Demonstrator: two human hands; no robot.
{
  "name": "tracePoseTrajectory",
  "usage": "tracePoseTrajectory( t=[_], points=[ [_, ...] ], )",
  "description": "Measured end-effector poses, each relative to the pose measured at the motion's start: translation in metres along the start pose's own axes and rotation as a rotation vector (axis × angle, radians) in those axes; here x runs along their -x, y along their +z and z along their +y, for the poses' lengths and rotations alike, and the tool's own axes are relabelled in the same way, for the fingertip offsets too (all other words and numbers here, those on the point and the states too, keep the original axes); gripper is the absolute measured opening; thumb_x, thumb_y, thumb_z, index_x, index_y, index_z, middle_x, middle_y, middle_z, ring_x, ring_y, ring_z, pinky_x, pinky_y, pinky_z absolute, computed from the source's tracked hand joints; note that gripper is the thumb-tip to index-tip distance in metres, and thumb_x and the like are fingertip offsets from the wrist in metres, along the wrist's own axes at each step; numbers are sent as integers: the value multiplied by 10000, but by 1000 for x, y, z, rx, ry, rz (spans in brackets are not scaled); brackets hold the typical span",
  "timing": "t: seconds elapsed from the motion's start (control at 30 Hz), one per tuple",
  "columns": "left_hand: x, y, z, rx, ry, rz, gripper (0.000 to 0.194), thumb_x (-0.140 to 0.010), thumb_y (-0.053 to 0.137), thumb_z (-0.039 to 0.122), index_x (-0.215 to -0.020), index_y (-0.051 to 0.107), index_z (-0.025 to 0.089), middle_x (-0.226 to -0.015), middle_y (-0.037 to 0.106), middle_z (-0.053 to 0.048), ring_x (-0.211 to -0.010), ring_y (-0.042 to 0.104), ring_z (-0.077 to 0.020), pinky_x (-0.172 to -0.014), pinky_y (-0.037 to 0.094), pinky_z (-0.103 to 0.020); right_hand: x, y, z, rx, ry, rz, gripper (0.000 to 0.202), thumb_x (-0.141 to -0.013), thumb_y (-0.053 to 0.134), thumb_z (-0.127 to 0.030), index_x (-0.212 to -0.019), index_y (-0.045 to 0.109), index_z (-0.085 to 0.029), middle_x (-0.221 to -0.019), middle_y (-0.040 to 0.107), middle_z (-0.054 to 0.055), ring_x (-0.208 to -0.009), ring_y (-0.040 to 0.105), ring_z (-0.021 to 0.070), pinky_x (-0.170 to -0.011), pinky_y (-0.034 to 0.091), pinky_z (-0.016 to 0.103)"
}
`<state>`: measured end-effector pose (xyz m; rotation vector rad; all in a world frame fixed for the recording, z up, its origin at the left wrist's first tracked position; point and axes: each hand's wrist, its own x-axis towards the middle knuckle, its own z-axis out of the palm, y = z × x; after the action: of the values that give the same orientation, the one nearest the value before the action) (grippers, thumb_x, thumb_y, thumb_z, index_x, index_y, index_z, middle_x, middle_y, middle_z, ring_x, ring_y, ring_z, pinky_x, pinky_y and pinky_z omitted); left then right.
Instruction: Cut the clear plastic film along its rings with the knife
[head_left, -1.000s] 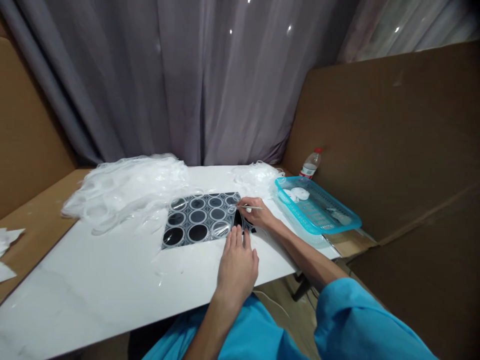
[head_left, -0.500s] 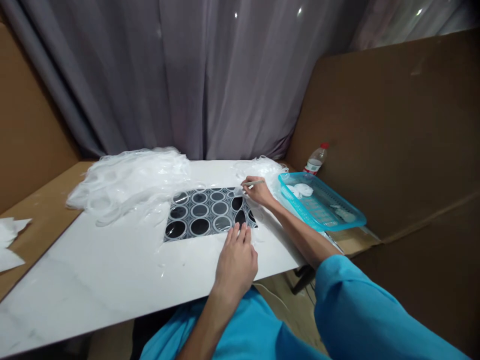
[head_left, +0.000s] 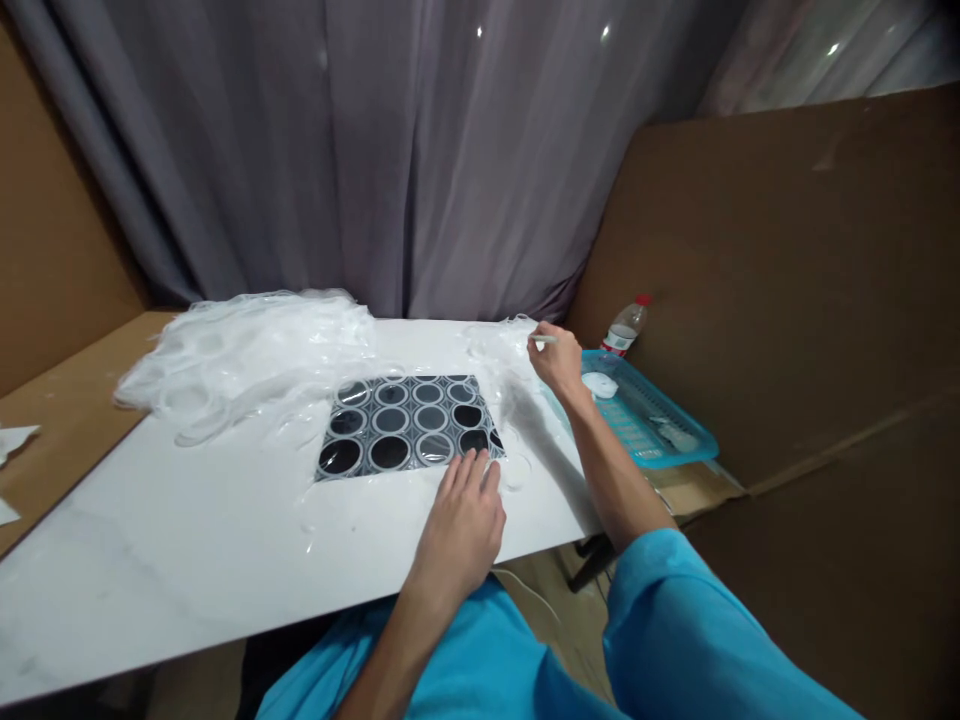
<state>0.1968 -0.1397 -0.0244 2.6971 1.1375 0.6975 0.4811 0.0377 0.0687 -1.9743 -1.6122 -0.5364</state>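
A dark sheet printed with rows of ringed circles lies flat on the white table. My left hand rests palm down with its fingertips pressing the sheet's near right corner. My right hand is raised beyond the sheet's far right corner, pinching a thin white stick-like tool. A piece of clear film seems to trail below that hand; I cannot tell whether it is attached to the tool.
A big heap of clear film scraps covers the far left of the table, with a smaller heap near my right hand. A turquoise basket with white discs and a water bottle stand to the right. Cardboard walls enclose both sides.
My right hand lifted from the sheet's right edge and moved back and to the right with the tool, toward the small scrap heap. My left hand stayed on the sheet's corner.
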Motion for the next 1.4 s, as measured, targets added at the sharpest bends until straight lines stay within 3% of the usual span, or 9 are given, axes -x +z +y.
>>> tracePoseTrajectory(
  t=[0.1, 0.2, 0.4, 0.57, 0.7, 0.87, 1.0, 1.2, 1.4],
  points=[
    [1, 0, 1, -11, 25, 28, 503, -1096, 471, 216, -1589, 548, 147, -1667, 557, -172, -1601, 474, -308, -1361, 363, -537, 15, -4, 8, 122, -73, -144, 164, -922, 681, -220, -989, 820, -165, -1029, 808, 183, -1022, 704, 317, -841, 465, 344],
    [1, -1, 2, -15, 29, 53, 500, -1087, 481, 207, -1581, 539, 153, -1629, 585, -176, -1577, 502, -313, -1344, 389, -550, 25, 1, 9, 69, -74, -252, 160, -923, 682, -236, -957, 827, -176, -968, 809, 155, -942, 721, 291, -794, 466, 326],
    [1, -5, 3, -14, 17, 55, 495, -1086, 474, 197, -1576, 535, 155, -1590, 614, -176, -1544, 536, -325, -1324, 410, -568, 44, 25, -7, -388, -116, -250, 162, -932, 673, -274, -893, 800, -182, -882, 799, 103, -775, 706, 232, -707, 482, 302],
    [1, -6, 6, 1, 15, 31, 525, -1095, 458, 189, -1616, 503, 152, -1622, 602, -159, -1561, 516, -314, -1330, 403, -555, 60, 35, -27, -842, -163, -350, 149, -883, 725, -307, -866, 786, -172, -803, 770, 56, -721, 663, 198, -658, 474, 281],
    [-1, -6, 6, 4, 13, 23, 535, -1102, 452, 199, -1633, 496, 156, -1653, 580, -141, -1580, 491, -311, -1340, 388, -544, 70, 34, -45, -1020, -155, -469, 176, -887, 761, -342, -899, 790, -170, -827, 770, 38, -752, 666, 181, -694, 498, 272],
    [-7, -9, -16, -17, -132, 118, 503, -1125, 422, 267, -1604, 535, 161, -1619, 602, -159, -1559, 508, -331, -1314, 401, -577, 83, 35, -64, -1117, -206, -640, 181, -853, 835, -328, -884, 780, -159, -777, 750, 30, -701, 643, 164, -631, 481, 258],
    [-7, -7, -33, -65, -256, 161, 497, -1112, 423, 287, -1567, 572, 153, -1583, 633, -174, -1545, 520, -357, -1292, 416, -604, 90, 38, -77, -1173, -286, -690, 201, -875, 851, -351, -900, 782, -163, -828, 771, 46, -725, 680, 174, -653, 526, 269],
    [0, -1, -26, -109, -270, 125, 561, -1120, 405, 333, -1635, 523, 145, -1711, 506, -189, -1620, 420, -393, -1298, 394, -646, 96, 38, -88, -1173, -346, -726, 265, -911, 857, -426, -962, 806, -171, -880, 794, 60, -776, 722, 189, -723, 588, 296],
    [1, -3, -24, -93, -230, 74, 568, -1142, 385, 365, -1637, 537, 131, -1738, 483, -142, -1669, 340, -379, -1359, 325, -602, 96, 37, -88, -1176, -368, -734, 233, -943, 834, -402, -977, 816, -172, -943, 815, 77, -843, 750, 211, -787, 607, 326]
  ],
)
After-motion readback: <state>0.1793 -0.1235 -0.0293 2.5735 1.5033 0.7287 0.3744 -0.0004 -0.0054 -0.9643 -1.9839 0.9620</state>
